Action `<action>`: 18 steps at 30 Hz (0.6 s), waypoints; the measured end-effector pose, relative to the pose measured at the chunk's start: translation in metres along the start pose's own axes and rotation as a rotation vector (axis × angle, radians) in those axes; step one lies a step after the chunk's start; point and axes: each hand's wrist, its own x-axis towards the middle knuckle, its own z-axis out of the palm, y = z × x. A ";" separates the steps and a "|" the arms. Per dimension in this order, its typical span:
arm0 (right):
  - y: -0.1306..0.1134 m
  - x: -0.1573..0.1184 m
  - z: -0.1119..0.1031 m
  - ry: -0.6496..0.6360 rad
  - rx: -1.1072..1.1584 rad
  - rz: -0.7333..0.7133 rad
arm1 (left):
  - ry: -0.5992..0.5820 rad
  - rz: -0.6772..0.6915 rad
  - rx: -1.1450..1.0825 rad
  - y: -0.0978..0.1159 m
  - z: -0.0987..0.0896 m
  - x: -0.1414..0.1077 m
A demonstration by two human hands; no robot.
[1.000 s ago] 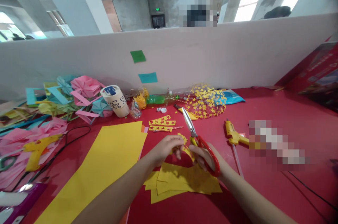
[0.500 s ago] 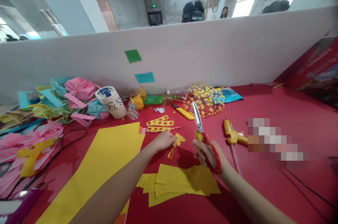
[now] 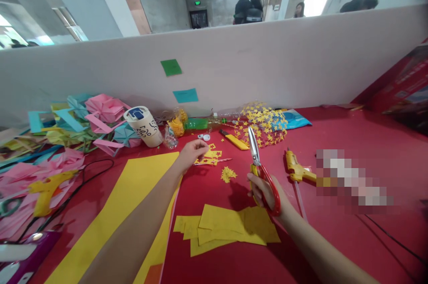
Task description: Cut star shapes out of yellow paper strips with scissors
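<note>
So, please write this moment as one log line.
left hand: by star-cut yellow strips, contact unclear; right hand: holding scissors; between: yellow star pile

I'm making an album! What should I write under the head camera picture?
Scissors in the right hand, left hand by star-patterned yellow strips, yellow stars heaped between.

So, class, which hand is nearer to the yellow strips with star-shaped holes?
Left. The left hand is at the yellow strips, over their left end; the right hand, gripping the scissors, is farther off, to their right and closer to the person.
</note>
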 end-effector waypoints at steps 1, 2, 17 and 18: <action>0.002 0.001 0.000 0.004 -0.003 -0.002 | 0.057 0.037 0.012 -0.005 0.000 0.005; 0.004 0.001 0.000 0.006 -0.006 -0.003 | 0.099 0.068 0.031 -0.010 0.001 0.010; 0.033 0.016 -0.011 0.038 0.061 -0.179 | -0.350 0.292 0.464 0.001 0.019 -0.071; 0.033 0.016 -0.012 0.038 0.067 -0.187 | -0.404 0.275 0.516 0.002 0.024 -0.082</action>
